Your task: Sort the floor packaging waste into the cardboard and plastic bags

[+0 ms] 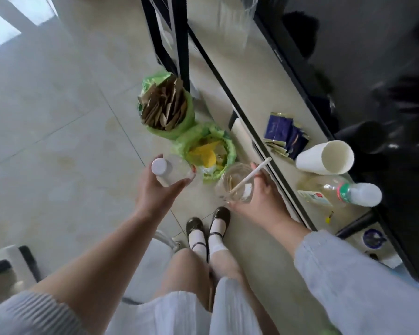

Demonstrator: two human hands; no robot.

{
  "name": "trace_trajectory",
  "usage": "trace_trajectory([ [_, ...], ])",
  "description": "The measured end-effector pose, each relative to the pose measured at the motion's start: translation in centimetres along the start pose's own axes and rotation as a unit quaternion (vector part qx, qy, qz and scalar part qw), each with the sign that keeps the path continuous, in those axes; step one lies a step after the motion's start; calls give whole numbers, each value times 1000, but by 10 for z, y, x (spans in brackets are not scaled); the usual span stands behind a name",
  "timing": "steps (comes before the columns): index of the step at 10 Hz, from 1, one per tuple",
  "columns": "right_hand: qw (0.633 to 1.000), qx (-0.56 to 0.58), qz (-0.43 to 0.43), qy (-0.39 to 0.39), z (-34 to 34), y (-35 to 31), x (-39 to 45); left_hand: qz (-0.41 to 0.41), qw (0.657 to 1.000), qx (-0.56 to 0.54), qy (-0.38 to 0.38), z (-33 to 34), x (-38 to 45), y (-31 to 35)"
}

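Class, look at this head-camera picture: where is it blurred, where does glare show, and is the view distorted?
Head view: motion blur smears the dark area at upper right and softens the cardboard bag; window glare whitens the floor tiles at upper left; the wide-angle lens bends the black shelf edge; the left hand's bottle and the right hand's clear cup stay fairly sharp.

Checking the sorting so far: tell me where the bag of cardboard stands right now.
In the head view the green cardboard bag stands on the floor, centre-left, against a black frame leg, just beyond the second green bag.
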State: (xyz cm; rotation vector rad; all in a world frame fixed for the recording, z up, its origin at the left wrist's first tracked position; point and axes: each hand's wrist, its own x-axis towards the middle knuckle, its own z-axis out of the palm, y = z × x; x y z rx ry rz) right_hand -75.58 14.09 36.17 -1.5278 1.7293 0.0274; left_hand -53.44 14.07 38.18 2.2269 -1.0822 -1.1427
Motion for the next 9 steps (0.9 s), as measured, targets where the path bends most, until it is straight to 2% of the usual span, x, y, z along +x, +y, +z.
trace_trajectory([
  [2, 999, -11, 31, -26, 28, 2, 93, 11, 1000, 2, -19, 40, 83, -17],
  [4, 997, -19, 64, -36, 90, 17, 190, 26, 996, 47, -71, 96, 177, -66],
  [6, 992, -55, 105, -46, 149, 43, 257, 54, 982, 111, -140, 144, 246, -116],
  [7, 992, -102, 69, -23, 171, 53, 279, 48, 970, 187, -147, 162, 265, -127],
  [9, 986, -136, 89, -39, 169, 48, 295, 56, 973, 119, -190, 165, 276, -121],
])
